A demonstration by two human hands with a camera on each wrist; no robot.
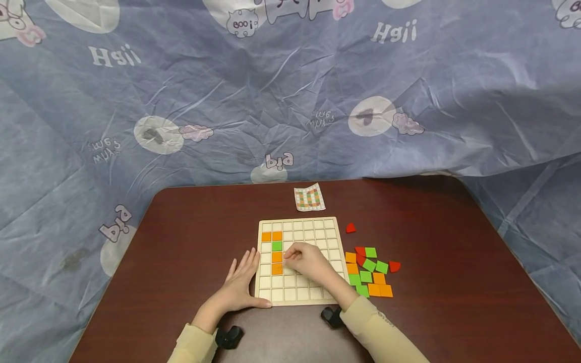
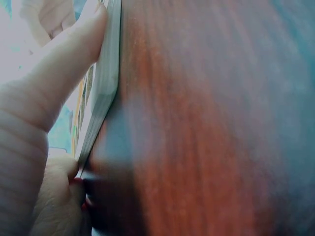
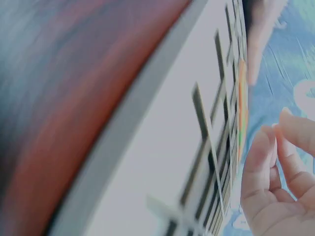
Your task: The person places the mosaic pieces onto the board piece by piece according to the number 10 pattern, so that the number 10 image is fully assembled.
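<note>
A pale wooden grid board (image 1: 303,302) lies on the table with a few orange tiles (image 1: 277,257) and a green tile (image 1: 277,246) in its left columns. My left hand (image 1: 240,287) rests at the board's left edge, fingers spread, thumb on the near-left corner; the left wrist view shows that thumb (image 2: 81,44) against the rim. Over the board, my right hand (image 1: 308,259) has curled fingers, with its tips just right of the orange tiles. In the right wrist view, thumb and fingertips (image 3: 261,147) come close together, and no tile is visible between them.
Loose green tiles (image 1: 365,277), orange tiles (image 1: 386,291) and red rounded pieces (image 1: 394,266) lie right of the board. One red piece (image 1: 351,228) sits farther back. Behind the board lies a paper pattern card (image 1: 309,197). A printed blue cloth (image 1: 290,91) hangs behind the table.
</note>
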